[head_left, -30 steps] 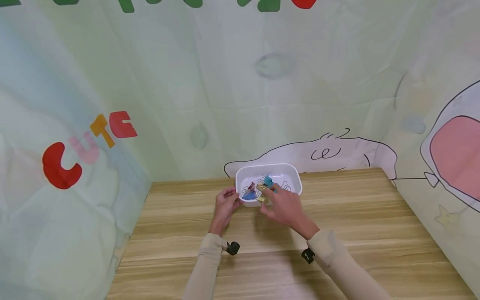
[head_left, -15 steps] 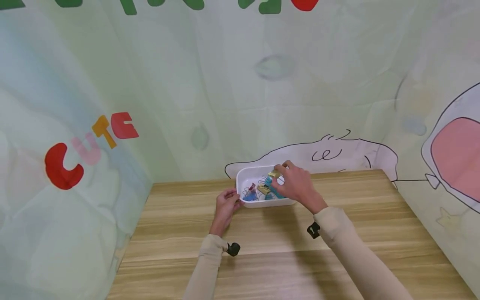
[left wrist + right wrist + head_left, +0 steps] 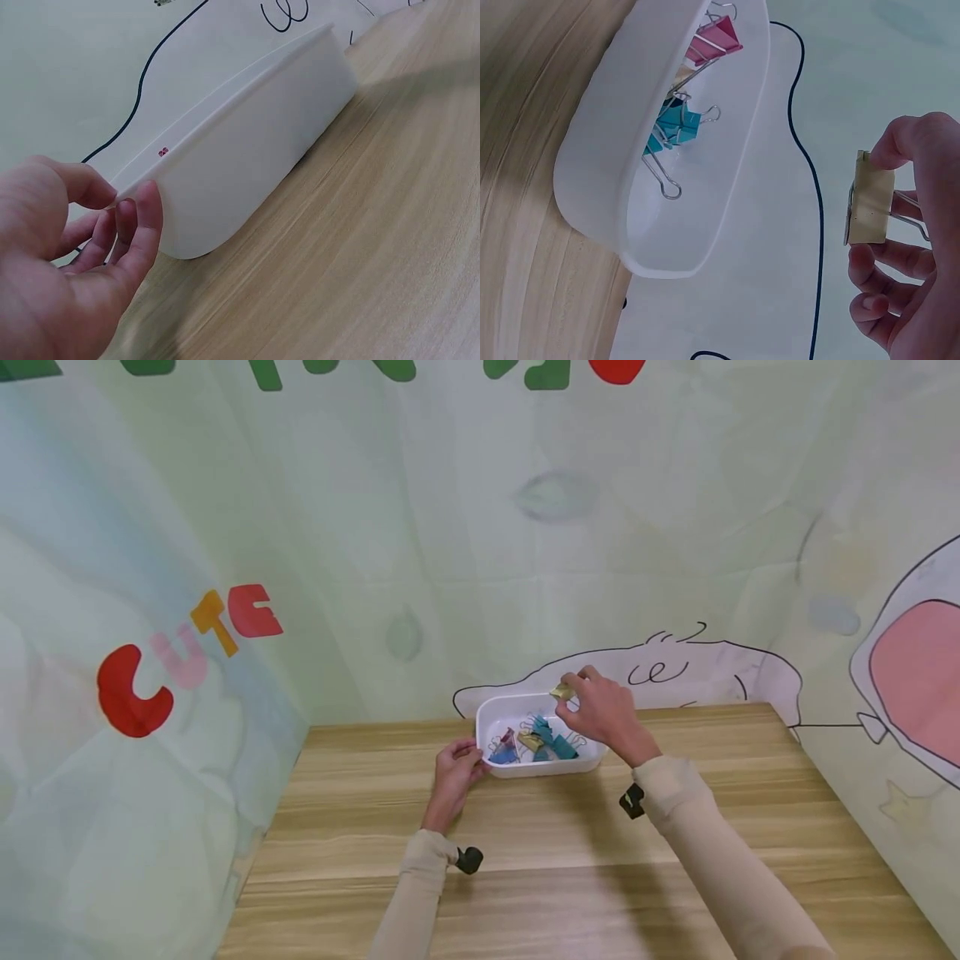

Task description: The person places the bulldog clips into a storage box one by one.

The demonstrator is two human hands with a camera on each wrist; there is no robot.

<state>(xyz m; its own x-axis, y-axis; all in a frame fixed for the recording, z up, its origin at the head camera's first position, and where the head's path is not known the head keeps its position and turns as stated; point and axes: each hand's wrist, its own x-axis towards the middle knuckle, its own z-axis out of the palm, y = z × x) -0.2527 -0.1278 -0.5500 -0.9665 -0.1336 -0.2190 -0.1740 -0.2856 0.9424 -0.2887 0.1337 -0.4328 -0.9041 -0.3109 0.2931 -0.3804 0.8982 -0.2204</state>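
Observation:
A yellow binder clip with silver wire handles is pinched between the thumb and fingers of my right hand, raised over the back right of the white tray. At the tray's left front corner, my left hand pinches the rim between thumb and fingers, as the left wrist view shows. Inside the tray lie several more binder clips: a red one, a blue one, a yellow one and teal ones.
The tray stands at the back of a wooden table, close to a printed cloth backdrop. Cloth also hangs along the left and right sides. Small black cameras sit on both wrists.
My right hand has come up out of the tray with the yellow binder clip, moving back and to the right. My left hand keeps its hold on the rim.

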